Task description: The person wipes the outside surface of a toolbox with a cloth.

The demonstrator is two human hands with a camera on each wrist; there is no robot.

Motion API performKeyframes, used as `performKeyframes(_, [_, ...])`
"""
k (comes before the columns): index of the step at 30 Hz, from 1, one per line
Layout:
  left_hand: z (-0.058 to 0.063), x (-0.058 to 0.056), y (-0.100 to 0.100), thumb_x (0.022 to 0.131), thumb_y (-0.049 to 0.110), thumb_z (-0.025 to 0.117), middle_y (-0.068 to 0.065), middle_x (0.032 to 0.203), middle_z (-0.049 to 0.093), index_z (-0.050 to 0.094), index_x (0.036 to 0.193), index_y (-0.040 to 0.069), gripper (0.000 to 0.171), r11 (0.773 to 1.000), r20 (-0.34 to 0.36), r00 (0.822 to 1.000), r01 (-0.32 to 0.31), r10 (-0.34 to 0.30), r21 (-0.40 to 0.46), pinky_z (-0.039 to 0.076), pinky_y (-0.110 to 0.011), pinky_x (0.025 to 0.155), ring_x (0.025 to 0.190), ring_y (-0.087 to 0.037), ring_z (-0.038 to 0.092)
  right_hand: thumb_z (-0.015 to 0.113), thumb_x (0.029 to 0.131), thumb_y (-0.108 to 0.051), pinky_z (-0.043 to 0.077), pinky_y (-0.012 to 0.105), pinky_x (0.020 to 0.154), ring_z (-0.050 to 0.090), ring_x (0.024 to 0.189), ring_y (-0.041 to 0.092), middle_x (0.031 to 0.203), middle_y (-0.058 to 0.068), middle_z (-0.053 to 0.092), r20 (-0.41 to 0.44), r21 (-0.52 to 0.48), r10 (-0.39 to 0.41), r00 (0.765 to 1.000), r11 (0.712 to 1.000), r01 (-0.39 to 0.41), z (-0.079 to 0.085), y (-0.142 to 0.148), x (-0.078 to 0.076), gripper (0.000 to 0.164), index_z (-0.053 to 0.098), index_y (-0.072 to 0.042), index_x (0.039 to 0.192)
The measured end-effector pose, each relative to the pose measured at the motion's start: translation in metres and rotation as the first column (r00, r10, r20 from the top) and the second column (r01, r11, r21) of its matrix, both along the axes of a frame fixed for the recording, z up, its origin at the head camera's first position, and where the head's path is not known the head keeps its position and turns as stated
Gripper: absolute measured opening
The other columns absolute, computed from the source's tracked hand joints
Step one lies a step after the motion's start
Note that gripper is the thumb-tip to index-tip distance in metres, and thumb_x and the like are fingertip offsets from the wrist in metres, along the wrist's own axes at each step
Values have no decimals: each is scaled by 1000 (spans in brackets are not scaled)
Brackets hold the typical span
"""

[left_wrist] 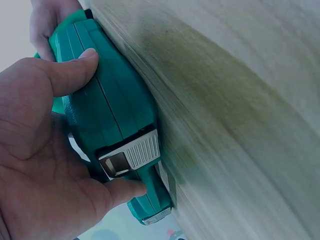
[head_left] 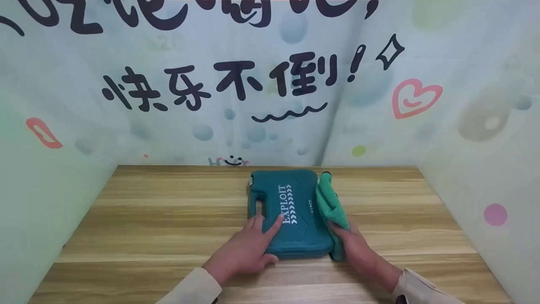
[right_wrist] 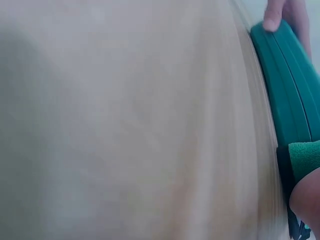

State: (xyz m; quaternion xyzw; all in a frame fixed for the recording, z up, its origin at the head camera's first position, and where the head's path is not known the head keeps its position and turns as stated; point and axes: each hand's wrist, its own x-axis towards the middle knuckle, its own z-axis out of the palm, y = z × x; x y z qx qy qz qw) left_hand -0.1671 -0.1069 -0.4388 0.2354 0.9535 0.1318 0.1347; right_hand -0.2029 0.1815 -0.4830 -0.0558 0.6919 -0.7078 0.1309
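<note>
A teal plastic tool case [head_left: 301, 181] marked EXPLOIT lies flat on the table. My left hand [head_left: 244, 249] grips its near left part. In the left wrist view the thumb presses the case's side [left_wrist: 120, 95], while another finger reaches the handle beside a metal latch [left_wrist: 142, 150]. With my right hand [head_left: 360, 249] I hold a green cloth [head_left: 329, 198] with a dark edge against the case's right side. The right wrist view catches only part of the cloth [right_wrist: 306, 157] and hand; most of those fingers are hidden.
The wood-grain table [head_left: 168, 211] reaches back to a printed curtain [head_left: 177, 131] with lettering. Pale sheets [head_left: 485, 169] flank the table on either side.
</note>
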Motion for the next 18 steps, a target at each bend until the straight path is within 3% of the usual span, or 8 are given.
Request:
performKeyframes(6, [-1, -1, -2, 98, 50, 64, -29, 159, 22, 11, 165, 26, 89, 1000, -5, 1000, 2, -2, 6, 42, -50, 106, 143, -42, 28, 57, 104, -32, 12, 51, 119, 25, 145, 27, 157, 12, 34, 43, 1, -29, 999, 1000, 29, 4, -5, 21, 67, 28, -3, 157])
performKeyframes(11, [-2, -1, -1, 98, 50, 65, -29, 158, 23, 11, 165, 26, 89, 1000, -11, 1000, 10, -10, -5, 42, -49, 105, 142, -42, 30, 52, 106, -31, 9, 54, 119, 19, 147, 29, 160, 13, 28, 95, -10, -48, 994, 999, 50, 7, -8, 36, 66, 22, -5, 158])
performKeyframes(18, [2, 0, 0, 97, 48, 66, -28, 157, 25, 12, 165, 24, 90, 999, -36, 999, 36, -37, -34, 42, -47, 106, 142, -41, 31, 51, 106, -29, 6, 56, 119, 16, 148, 31, 161, 15, 24, 152, 5, -91, 984, 996, 92, 15, -11, 38, 66, 19, -4, 158])
